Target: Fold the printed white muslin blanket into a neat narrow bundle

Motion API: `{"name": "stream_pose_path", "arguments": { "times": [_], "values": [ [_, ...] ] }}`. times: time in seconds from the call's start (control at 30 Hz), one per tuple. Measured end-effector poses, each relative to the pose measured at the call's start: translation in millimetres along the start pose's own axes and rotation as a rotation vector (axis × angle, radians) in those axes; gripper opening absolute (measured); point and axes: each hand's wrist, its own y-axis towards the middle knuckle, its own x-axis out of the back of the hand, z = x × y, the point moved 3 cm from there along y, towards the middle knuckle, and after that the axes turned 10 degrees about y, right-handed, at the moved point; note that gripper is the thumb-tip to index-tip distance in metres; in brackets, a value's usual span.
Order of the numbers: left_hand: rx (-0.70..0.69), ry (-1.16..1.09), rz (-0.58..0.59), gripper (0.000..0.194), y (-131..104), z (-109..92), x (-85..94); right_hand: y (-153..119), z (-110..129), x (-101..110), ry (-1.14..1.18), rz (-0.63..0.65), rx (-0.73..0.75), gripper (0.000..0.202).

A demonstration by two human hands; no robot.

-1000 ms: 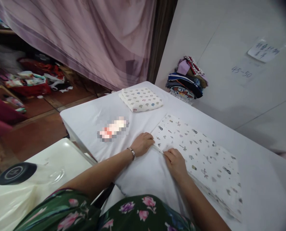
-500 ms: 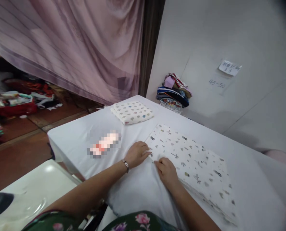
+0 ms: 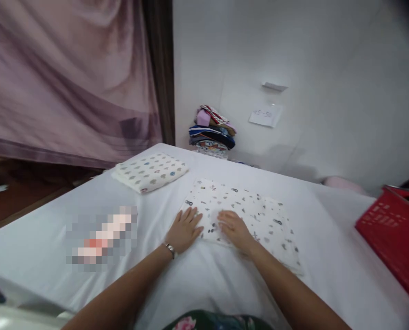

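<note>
A folded white printed cloth point(image 3: 245, 201) with small grey and dark motifs lies flat on the white-covered table point(image 3: 204, 284). My left hand point(image 3: 185, 229), with a bracelet at the wrist, rests palm down with fingers spread on the cloth's left near corner. Over the near part of the same cloth is my right hand point(image 3: 234, 228), its fingers loosely bent and apart, with nothing seen in them. Part of the cloth's near edge is hidden under the right hand and forearm.
Another folded printed cloth point(image 3: 152, 172) lies at the far left of the table. A blurred-out item point(image 3: 103, 238) is nearer on the left. At right stands a red bag or box point(image 3: 390, 229). A stack of folded textiles point(image 3: 212, 130) sits by the wall.
My view has turned right, bringing in the red object. The cloth's near edge, earlier pinched between my fingers, now lies flat; my left hand has spread out and the right moved onto the cloth.
</note>
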Motion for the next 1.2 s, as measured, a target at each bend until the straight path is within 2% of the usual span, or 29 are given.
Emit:
{"name": "stream_pose_path", "arguments": {
  "times": [0.07,0.17,0.27,0.37,0.43,0.53,0.67,0.77,0.93,1.0,1.07,1.13,1.2],
  "values": [
    [0.002,0.01,0.005,0.048,2,1,-1.3,-6,-21,16,-0.168,0.05,-0.109,0.041],
    [-0.001,0.024,-0.005,0.049,4,2,-4.0,-21,-41,22,-0.308,0.194,-0.236,0.055],
    [0.012,0.029,0.042,0.052,7,3,-5.4,-28,-44,17,-0.319,0.228,-0.275,0.057],
    [0.045,-0.004,0.17,0.055,14,8,-3.9,-25,-40,17,-0.282,0.256,-0.303,0.059],
    [0.063,-0.028,0.256,0.059,18,14,-2.2,-23,-39,26,-0.254,0.269,-0.318,0.06],
    [0.114,0.005,0.278,0.065,22,23,0.3,-28,-50,55,-0.317,0.198,-0.355,0.061],
    [0.143,0.081,0.237,0.062,17,24,0.4,-55,-87,94,-0.495,0.077,-0.563,0.062],
    [0.127,0.079,0.249,0.061,11,20,-0.2,-71,-107,100,-0.526,0.064,-0.623,0.063],
    [0.158,0.006,0.296,0.062,13,24,1.6,-70,-114,102,-0.429,0.048,-0.648,0.06],
    [0.187,-0.041,0.316,0.061,17,27,2.9,-68,-121,117,-0.393,-0.037,-0.657,0.057],
    [0.234,-0.085,0.304,0.058,25,31,5.3,-67,-134,138,-0.343,-0.182,-0.704,0.056],
    [0.315,-0.103,0.286,0.057,35,36,7.2,-68,-152,158,-0.263,-0.302,-0.807,0.058],
    [0.395,-0.107,0.275,0.06,46,41,7.6,-67,-169,171,-0.186,-0.356,-0.919,0.059]
  ]
}}
